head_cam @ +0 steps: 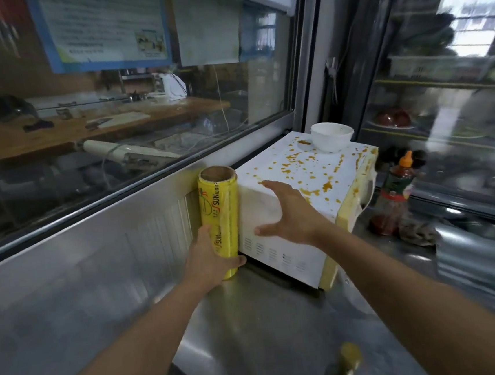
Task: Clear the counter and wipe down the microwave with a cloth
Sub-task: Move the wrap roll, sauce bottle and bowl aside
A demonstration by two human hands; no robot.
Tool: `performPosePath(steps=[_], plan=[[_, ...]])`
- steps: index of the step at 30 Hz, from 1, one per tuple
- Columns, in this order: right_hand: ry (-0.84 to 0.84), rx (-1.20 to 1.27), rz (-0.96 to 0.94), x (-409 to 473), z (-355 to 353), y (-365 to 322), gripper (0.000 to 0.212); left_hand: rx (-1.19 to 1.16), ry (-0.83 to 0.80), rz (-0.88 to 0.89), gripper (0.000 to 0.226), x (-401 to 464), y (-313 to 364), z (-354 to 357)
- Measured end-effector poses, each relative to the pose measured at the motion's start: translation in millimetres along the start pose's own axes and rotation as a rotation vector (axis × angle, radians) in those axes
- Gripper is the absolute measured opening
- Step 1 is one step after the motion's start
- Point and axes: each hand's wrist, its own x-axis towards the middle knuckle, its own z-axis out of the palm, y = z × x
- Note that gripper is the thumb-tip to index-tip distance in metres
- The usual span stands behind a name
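Left hand (209,256) was wrapped around the yellow cling-film roll (220,211) on the tabletop (252,316), right hand (292,213) spread flat on the splattered microwave (296,176) beside it, so barely started tbh: bowl (332,135) up top, no wiping yet.

Dim, flat indoor light. Brightest source: window reflection in the glass fridge door (441,78) at upper right, blown out white. Soft glare streaks on the steel counter (253,322) and its back wall. Wide-angle bending of straight lines toward the edges. Bottom edge blurred; a yellowish object (347,362) there is out of focus. Overall slightly soft, smeared detail.
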Motion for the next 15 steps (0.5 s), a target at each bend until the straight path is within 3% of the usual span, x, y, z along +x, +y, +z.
performPosePath(steps=[15], plan=[[0.066,-0.052,0.309,-202,-22,-3,0.087,-0.117,-0.389,0.044,0.093,-163,9,64]])
